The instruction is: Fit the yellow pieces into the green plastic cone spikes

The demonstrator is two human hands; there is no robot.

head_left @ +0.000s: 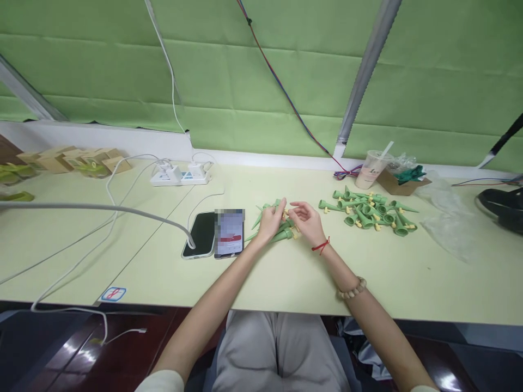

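1. Our left hand [270,219]: fingers closed on a green cone spike [261,214], at table centre.
2. Our right hand [307,220]: fingers loosely curled, just beside the left at 3 o'clock; whether it grips anything we cannot tell.
3. Small cone heap [281,234]: under both hands.
4. Large cone pile [370,212]: 3 o'clock.
5. Two phones [214,234]: 9 o'clock.
6. Power strip [180,175]: 10 o'clock.
7. Cup [371,170]: 2 o'clock.

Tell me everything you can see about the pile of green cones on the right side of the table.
The pile of green cones is a loose heap of pointed, plastic-looking spikes, each with a wide round end and a small pale yellow fitting. They lie on their sides, pointing every which way, some overlapping. The heap rests on the pale table, just in front of a plastic drink cup and a cardboard box. Neither hand touches it; the right hand is nearest, to its left.
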